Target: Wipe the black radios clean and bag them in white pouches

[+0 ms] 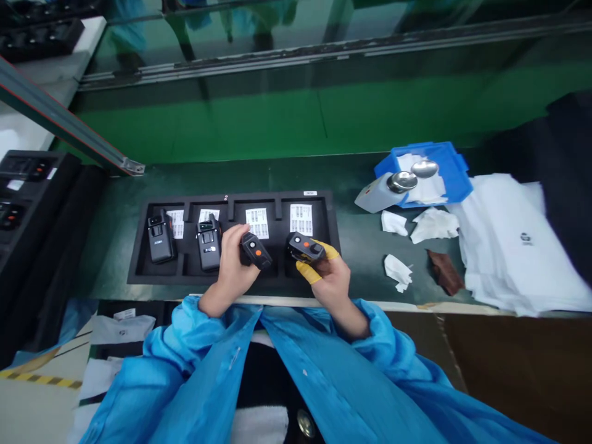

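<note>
My left hand (pixel 234 265) grips a black handheld device (pixel 256 251) with a white and an orange button on its end. In my right hand (pixel 332 275), whose thumb and index finger wear yellow finger cots, is a second black device (pixel 305 247) with the same buttons. Both are held over the right half of a black foam tray (pixel 134 262) with compartments. Two like devices lie in its left compartments, one at the far left (pixel 161 239) and another (pixel 209 245) beside my left hand. White label sheets (pixel 301 219) with printed codes lie in the compartments.
Right of the tray stand a white bottle with a metal top (pixel 382 192) and a blue bin (pixel 456 160) of white tissues. Crumpled tissues (pixel 435 225), a brown cloth (pixel 444 272) and stacked white bags (pixel 522 246) lie nearby. More foam trays (pixel 28 234) are stacked at left.
</note>
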`<state>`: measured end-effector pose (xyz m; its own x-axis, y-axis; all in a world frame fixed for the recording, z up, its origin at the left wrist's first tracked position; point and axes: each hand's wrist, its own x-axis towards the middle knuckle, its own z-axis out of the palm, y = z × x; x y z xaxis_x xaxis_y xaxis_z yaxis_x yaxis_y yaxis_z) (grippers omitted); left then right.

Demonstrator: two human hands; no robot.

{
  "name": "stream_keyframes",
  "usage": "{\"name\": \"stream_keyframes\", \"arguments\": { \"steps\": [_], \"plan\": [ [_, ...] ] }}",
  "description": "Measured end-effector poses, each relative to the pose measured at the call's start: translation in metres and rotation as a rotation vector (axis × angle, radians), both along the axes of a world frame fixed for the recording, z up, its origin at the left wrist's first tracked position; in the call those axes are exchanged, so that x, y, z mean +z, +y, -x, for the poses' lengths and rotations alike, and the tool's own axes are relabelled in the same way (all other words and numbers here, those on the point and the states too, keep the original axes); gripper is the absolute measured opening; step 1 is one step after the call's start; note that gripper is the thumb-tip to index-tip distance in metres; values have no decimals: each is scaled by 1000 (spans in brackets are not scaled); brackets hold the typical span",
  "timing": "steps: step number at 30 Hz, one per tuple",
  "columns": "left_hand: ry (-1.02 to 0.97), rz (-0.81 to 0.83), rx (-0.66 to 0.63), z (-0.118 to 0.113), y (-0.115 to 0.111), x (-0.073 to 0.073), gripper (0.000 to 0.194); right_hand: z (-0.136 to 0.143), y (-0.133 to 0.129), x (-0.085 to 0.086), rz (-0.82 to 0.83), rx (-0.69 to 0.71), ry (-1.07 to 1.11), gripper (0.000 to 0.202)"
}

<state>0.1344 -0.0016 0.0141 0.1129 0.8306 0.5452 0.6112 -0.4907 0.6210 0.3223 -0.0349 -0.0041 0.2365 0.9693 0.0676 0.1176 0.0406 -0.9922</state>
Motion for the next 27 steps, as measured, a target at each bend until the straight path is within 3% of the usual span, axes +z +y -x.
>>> {"name": "stream_keyframes", "arguments": {
  "steps": [7,11,15,19,23,27],
  "plan": [
    [33,-45,-12,-5,-1,-5,52,2,-4,-3,-31,14,-40,36],
    [-105,162,21,-5,-1,-1,58,2,-1,-4,5,5,0,44],
    [-635,646,-46,1,1,10,64,-7,11,6,75,-30,333,54],
    [-1102,924,-172,6,4,27,51,-20,22,28,394,80,819,26],
    [-1253,1011,-173,6,0,42,56,-21,26,44,588,123,1199,41],
    [-1235,1062,-356,5,-5,50,61,-12,26,52,666,158,1320,52]
  ]
}}
